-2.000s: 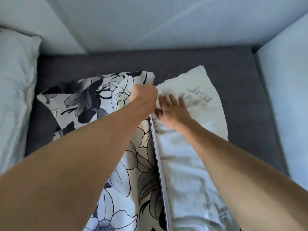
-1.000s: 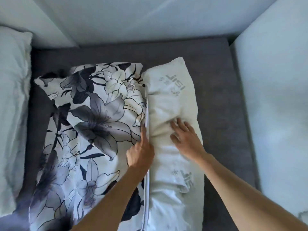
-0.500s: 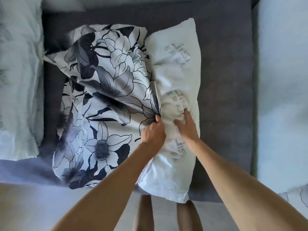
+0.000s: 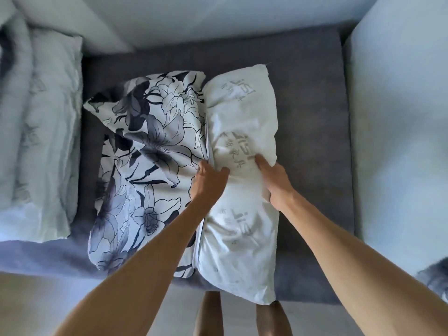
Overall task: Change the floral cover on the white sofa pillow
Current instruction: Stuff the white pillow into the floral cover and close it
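A white inner pillow (image 4: pixel 242 122) with grey printed lettering lies on the dark grey sofa seat (image 4: pixel 312 132). Its left part sits inside a black-and-white floral cover (image 4: pixel 150 166), whose open zipper edge runs down the middle. My left hand (image 4: pixel 209 181) grips the cover's zipper edge beside the pillow. My right hand (image 4: pixel 275 180) grips the white pillow at its right side, index finger stretched along the fabric.
A pale rumpled pillow (image 4: pixel 36 146) lies at the left end of the seat. The light sofa backrest (image 4: pixel 218 18) runs along the top and a light armrest (image 4: pixel 400 141) stands on the right. My bare legs (image 4: pixel 242 316) show below the seat's front edge.
Both hands slid along the zipper edge from the pillow's far end to its middle. The view pulled back, and the seat's front edge and my legs came into view.
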